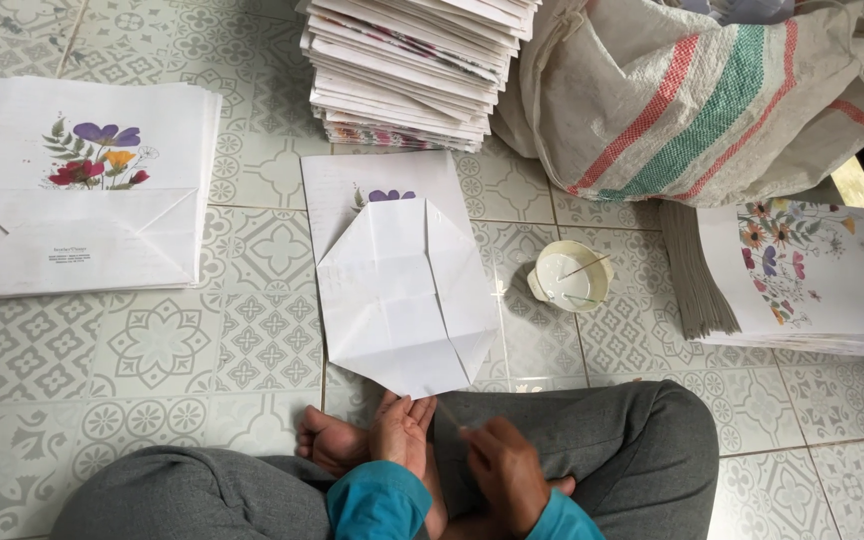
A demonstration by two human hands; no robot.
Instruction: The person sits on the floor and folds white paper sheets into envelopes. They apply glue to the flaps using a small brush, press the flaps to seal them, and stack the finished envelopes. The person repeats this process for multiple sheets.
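Two hands sit low over the crossed legs in grey trousers: the left hand (402,432) lies flat with loose fingers on the near tip of the folded paper bag (402,300), gripping nothing, while the right hand (505,470) pinches a thin stick (449,413) between fingertips. That bag rests on the patterned tile floor (152,345) just ahead of the knees, white, its bottom flaps creased into a pointed diamond shape, a purple flower print peeking out at its far end. Just right of it stands a small white cup (572,276) with another thin stick across it. Off to the left, a pile of finished bags (82,190) shows a bright flower bouquet and a small block of dark print. Right side, a stack of flowered sheets (802,275). Farther back, a tall stack of folded paper (412,70), and a woven sack (692,100) striped red and green.
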